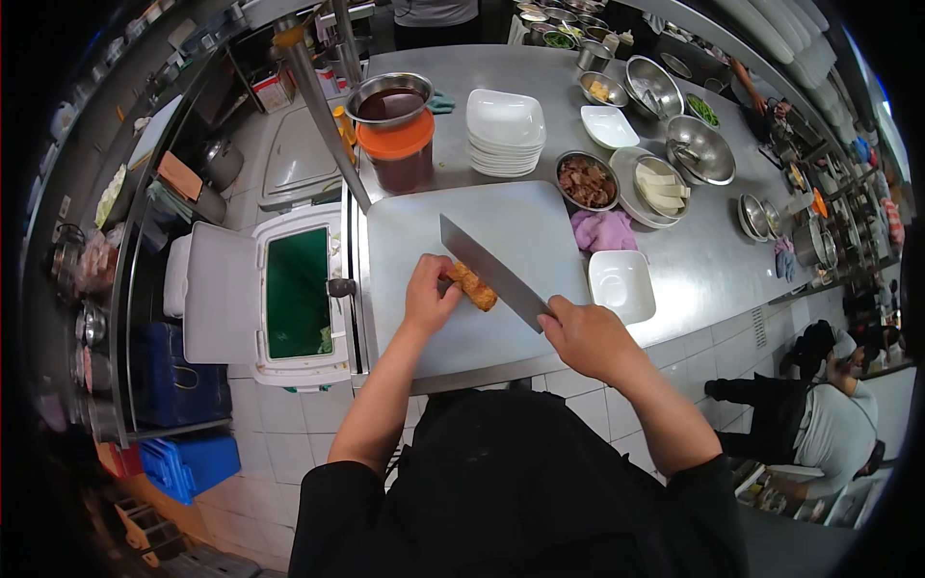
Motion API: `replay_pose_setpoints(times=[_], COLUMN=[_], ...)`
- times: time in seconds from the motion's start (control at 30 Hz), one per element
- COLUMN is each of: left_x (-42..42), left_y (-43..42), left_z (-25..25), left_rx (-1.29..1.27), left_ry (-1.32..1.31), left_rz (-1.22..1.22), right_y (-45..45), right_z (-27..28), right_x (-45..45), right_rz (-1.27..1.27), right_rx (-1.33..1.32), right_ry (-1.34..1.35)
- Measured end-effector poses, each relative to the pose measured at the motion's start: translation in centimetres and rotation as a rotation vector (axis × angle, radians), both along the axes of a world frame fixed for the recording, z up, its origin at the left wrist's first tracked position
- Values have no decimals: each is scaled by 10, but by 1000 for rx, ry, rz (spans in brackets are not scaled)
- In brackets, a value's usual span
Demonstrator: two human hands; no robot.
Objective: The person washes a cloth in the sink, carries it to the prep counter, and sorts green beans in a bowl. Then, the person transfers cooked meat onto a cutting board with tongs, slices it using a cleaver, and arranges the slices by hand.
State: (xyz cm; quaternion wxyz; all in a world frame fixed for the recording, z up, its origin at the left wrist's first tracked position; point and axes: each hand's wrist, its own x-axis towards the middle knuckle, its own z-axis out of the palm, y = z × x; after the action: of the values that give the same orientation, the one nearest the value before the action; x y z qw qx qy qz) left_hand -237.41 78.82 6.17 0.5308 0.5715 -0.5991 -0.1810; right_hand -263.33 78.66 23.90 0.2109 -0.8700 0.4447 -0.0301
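Note:
A golden-brown fried piece of food (473, 287) lies on the white cutting board (405, 226). The fingers of my left hand (430, 293) are bent against its left end. My right hand (586, 334) is wrapped round the handle of a wide cleaver (491, 275), whose blade slants up and left along the right side of the food. Whether the edge touches the food or the board cannot be made out. The cleaver's handle is mostly hidden in my right hand.
Behind the board stand an orange-lidded container (397, 144) and stacked white plates (505, 130). Right of it are a bowl of meat (587, 181), a purple cloth (603, 231) and a square white dish (621, 287). An open bin (299, 294) stands left. People are at the far right.

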Motion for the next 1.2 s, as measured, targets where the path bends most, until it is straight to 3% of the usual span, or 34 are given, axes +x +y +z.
replay_pose_setpoints(times=[0.23, 0.43, 0.63, 0.93, 1.07, 1.2], left_x=[3, 4, 3, 2, -1, 0], left_y=[2, 2, 3, 3, 0, 0], left_z=[-3, 1, 3, 3, 1, -2], left_rx=[-54, -94, -103, -78, -87, -80], left_ry=[-83, -97, -138, -141, -140, -143], left_rz=[22, 34, 28, 47, 38, 44], right_y=[-7, -19, -50, -27, -34, -38], right_z=[27, 40, -33, 31, -36, -30], right_x=[18, 62, 105, 47, 70, 64], right_rz=[221, 172, 161, 140, 108, 97], right_rx=[-88, -2, -21, 152, 67, 53], right_ry=[206, 360, 249, 416, 215, 219])
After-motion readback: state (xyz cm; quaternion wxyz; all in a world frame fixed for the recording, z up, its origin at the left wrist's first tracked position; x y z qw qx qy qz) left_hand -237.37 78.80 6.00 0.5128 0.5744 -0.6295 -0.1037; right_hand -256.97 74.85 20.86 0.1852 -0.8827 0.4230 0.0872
